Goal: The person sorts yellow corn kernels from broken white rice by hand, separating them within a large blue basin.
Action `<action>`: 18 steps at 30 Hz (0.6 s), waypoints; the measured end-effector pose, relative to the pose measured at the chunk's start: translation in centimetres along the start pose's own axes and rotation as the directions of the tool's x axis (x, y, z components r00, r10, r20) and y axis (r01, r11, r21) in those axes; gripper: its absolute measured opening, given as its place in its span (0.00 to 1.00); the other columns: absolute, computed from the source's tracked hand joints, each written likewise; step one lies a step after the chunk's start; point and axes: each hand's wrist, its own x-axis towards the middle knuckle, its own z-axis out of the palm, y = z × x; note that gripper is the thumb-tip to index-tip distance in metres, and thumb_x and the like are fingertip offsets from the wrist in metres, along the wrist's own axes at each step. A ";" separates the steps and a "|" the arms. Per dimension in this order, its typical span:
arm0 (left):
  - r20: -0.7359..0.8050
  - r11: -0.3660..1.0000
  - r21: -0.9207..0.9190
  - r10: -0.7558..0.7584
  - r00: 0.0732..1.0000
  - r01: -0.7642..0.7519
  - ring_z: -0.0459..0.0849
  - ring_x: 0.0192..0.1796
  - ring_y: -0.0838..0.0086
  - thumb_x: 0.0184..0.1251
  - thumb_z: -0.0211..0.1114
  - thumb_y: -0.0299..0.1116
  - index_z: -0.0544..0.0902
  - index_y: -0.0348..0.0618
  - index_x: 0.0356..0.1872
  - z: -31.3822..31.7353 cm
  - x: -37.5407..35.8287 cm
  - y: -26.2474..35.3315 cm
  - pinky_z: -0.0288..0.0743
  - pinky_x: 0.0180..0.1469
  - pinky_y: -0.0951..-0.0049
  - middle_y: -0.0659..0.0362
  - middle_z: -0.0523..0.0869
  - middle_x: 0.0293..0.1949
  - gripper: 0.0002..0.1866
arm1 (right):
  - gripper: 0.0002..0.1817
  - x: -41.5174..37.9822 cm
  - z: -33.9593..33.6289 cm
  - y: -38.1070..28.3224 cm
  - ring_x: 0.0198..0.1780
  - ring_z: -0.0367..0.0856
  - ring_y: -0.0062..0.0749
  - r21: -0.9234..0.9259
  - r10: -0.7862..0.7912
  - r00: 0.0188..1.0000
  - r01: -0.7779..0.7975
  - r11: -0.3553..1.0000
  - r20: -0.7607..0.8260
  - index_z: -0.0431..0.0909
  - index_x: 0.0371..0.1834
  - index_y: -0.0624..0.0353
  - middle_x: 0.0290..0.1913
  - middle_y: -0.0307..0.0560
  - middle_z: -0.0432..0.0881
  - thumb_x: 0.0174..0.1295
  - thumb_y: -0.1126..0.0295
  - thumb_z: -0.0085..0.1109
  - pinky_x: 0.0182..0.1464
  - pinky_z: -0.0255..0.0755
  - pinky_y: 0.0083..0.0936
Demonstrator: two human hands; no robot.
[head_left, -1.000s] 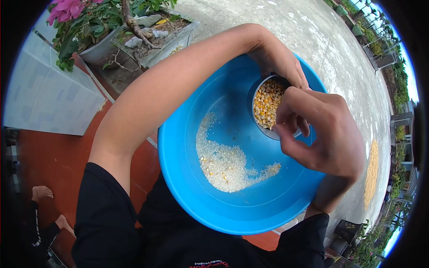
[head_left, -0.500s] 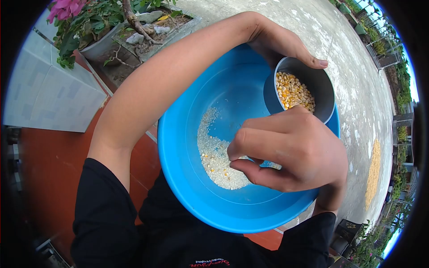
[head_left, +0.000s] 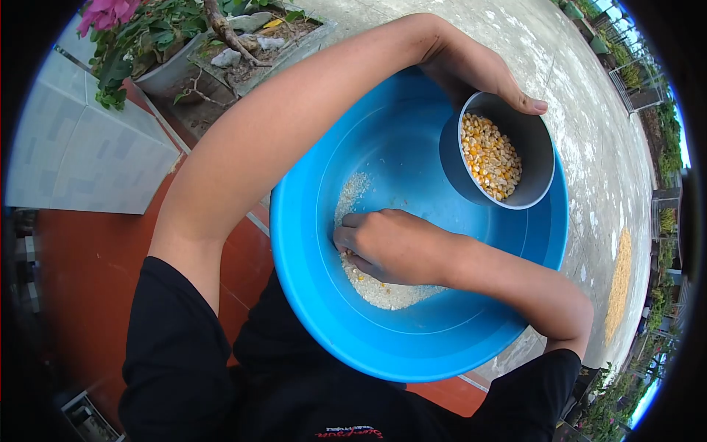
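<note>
My left hand is wrapped round a dark grey cup, thumb over its rim, and holds it tilted above the far right side of a blue basin. Yellow and white corn kernels fill the lower part of the cup. Down in the basin, my right hand has its fingers curled together against a patch of fine pale broken grain. A few corn kernels lie in that grain by the fingertips. Whatever sits between the fingertips is hidden.
The basin rests over my lap. Left of it are red floor tiles and a tiled pillar. Potted plants stand at the upper left. Concrete ground stretches right, with a strip of golden grain spread on it.
My right hand has moved from near the cup down and left into the pale grain. The cup, still in my left hand, has shifted slightly right.
</note>
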 end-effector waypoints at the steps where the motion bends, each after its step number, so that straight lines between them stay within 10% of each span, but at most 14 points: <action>1: -0.004 1.000 0.005 0.002 1.000 -0.002 0.84 0.79 0.62 0.82 0.65 0.72 0.82 0.38 0.81 0.0 0.5 -0.3 0.80 0.82 0.53 0.47 0.83 0.80 0.47 | 0.08 0.1 0.1 0.0 0.51 0.92 0.60 0.016 0.001 1.000 -0.001 1.000 -0.013 0.86 0.50 0.66 0.49 0.59 0.89 0.73 0.74 0.71 0.57 0.86 0.51; 18: -0.019 0.999 0.032 0.032 0.999 -0.031 0.86 0.77 0.63 0.84 0.65 0.71 0.83 0.37 0.79 -0.6 1.7 -1.7 0.80 0.81 0.54 0.47 0.85 0.78 0.45 | 0.06 0.8 -0.5 0.1 0.47 0.91 0.60 0.093 0.034 0.998 -0.040 0.995 0.058 0.84 0.41 0.66 0.42 0.59 0.88 0.72 0.74 0.71 0.53 0.84 0.50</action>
